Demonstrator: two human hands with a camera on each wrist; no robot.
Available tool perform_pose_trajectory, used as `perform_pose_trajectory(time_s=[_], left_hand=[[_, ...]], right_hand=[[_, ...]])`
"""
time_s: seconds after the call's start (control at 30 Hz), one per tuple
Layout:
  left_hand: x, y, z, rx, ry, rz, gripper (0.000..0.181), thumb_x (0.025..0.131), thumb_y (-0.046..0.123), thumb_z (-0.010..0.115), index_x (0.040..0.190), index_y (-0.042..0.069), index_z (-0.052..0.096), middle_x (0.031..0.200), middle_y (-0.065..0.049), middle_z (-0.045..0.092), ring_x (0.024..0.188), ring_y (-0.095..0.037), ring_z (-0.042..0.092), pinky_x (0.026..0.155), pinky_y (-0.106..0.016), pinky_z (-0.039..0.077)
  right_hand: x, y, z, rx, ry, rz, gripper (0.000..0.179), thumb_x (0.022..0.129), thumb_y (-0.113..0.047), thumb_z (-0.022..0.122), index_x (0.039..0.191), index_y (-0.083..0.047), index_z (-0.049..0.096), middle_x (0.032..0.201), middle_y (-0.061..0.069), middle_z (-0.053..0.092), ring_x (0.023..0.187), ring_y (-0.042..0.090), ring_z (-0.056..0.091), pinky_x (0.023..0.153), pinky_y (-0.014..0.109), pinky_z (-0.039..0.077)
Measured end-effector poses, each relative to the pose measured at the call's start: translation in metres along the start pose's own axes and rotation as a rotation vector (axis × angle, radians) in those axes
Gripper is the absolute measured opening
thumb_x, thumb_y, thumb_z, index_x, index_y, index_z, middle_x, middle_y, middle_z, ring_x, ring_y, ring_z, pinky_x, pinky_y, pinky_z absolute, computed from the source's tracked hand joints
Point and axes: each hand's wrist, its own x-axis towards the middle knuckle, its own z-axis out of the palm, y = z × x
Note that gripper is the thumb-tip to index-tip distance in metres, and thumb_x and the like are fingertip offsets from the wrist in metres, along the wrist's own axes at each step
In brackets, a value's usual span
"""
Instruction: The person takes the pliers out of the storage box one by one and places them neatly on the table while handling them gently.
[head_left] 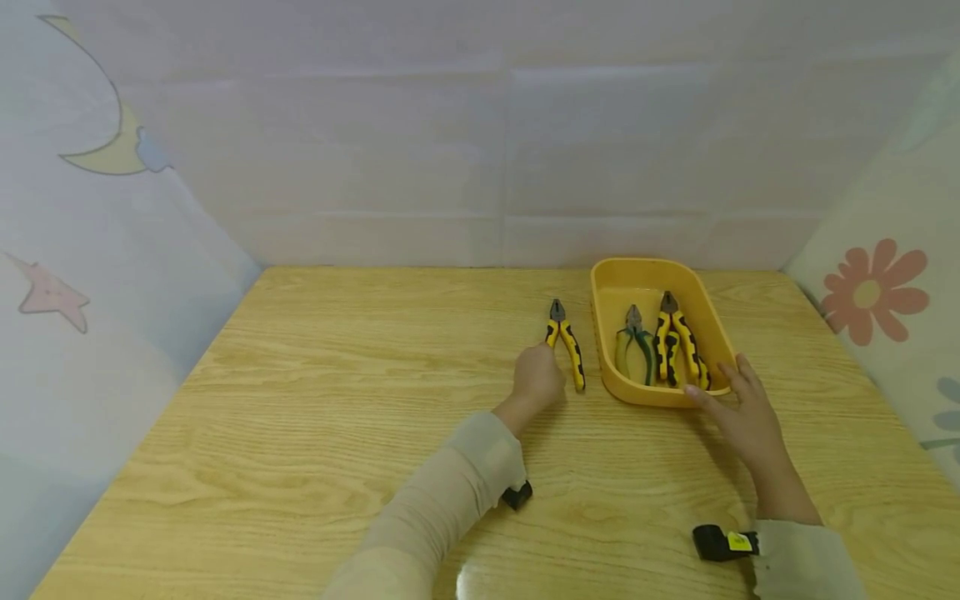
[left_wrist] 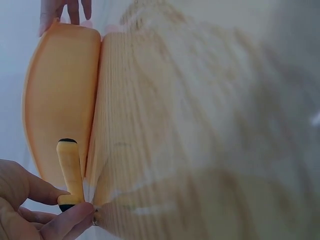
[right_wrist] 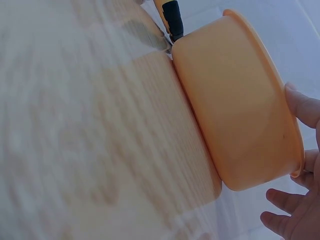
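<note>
My left hand pinches one yellow-and-black handle of a pair of pliers lying just left of a yellow plastic tray. The pliers' dark jaws point toward the back wall. In the left wrist view, thumb and fingers close around a handle, its other end hidden by them. My right hand rests at the tray's near right corner, thumb on the rim and fingers spread. Inside the tray lie pliers with green handles and yellow-and-black pliers, with more yellow-and-black handles partly hidden beneath.
The wood-grain table runs back to a pale wall covering. Side panels with printed shapes, including a red flower, flank it. Black straps with camera mounts sit at both wrists.
</note>
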Motion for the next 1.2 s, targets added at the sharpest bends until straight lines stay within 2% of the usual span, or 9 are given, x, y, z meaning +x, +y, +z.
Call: perform_pose_trajectory(time_s=[0.23, 0.5, 0.77, 1.07, 1.2], left_hand=[[0.000, 0.004, 0.000, 0.043, -0.043, -0.003, 0.006, 0.077, 0.008, 0.061, 0.080, 0.003, 0.058, 0.066, -0.004, 0.054, 0.053, -0.012, 0.048, 0.044, -0.021, 0.038], [0.001, 0.007, 0.001, 0.180, -0.070, 0.036, 0.012, 0.080, 0.011, 0.057, 0.069, 0.008, 0.057, 0.071, -0.002, 0.056, 0.057, -0.010, 0.050, 0.047, -0.021, 0.040], [0.001, 0.013, 0.000, 0.339, -0.099, 0.087, 0.014, 0.086, 0.011, 0.051, 0.076, 0.010, 0.061, 0.074, -0.001, 0.059, 0.068, -0.011, 0.056, 0.052, -0.022, 0.044], [0.000, 0.014, 0.001, 0.435, -0.069, 0.151, 0.016, 0.085, 0.011, 0.051, 0.075, 0.011, 0.063, 0.073, -0.001, 0.060, 0.068, -0.012, 0.056, 0.053, -0.022, 0.045], [0.000, 0.015, 0.001, 0.449, -0.077, 0.146, 0.015, 0.086, 0.012, 0.051, 0.077, 0.011, 0.063, 0.076, -0.001, 0.060, 0.070, -0.012, 0.056, 0.054, -0.022, 0.045]], right_hand=[[0.000, -0.001, -0.001, -0.004, -0.002, 0.007, 0.075, 0.087, -0.039, 0.046, 0.134, 0.007, 0.012, 0.141, 0.017, -0.012, 0.121, 0.047, -0.008, 0.085, 0.067, 0.005], [0.000, -0.003, -0.001, -0.011, -0.004, 0.014, 0.075, 0.087, -0.040, 0.046, 0.134, 0.007, 0.012, 0.141, 0.017, -0.011, 0.121, 0.047, -0.007, 0.085, 0.067, 0.005], [0.000, -0.001, -0.001, -0.017, -0.002, 0.024, 0.075, 0.086, -0.041, 0.047, 0.134, 0.007, 0.013, 0.141, 0.016, -0.011, 0.121, 0.046, -0.007, 0.086, 0.067, 0.005], [0.000, 0.000, -0.001, -0.011, 0.011, 0.011, 0.074, 0.086, -0.039, 0.048, 0.133, 0.008, 0.016, 0.141, 0.017, -0.009, 0.122, 0.046, -0.006, 0.085, 0.067, 0.005], [0.001, 0.001, -0.001, -0.008, 0.016, 0.010, 0.073, 0.086, -0.039, 0.049, 0.133, 0.008, 0.017, 0.141, 0.017, -0.008, 0.121, 0.047, -0.006, 0.085, 0.067, 0.006]])
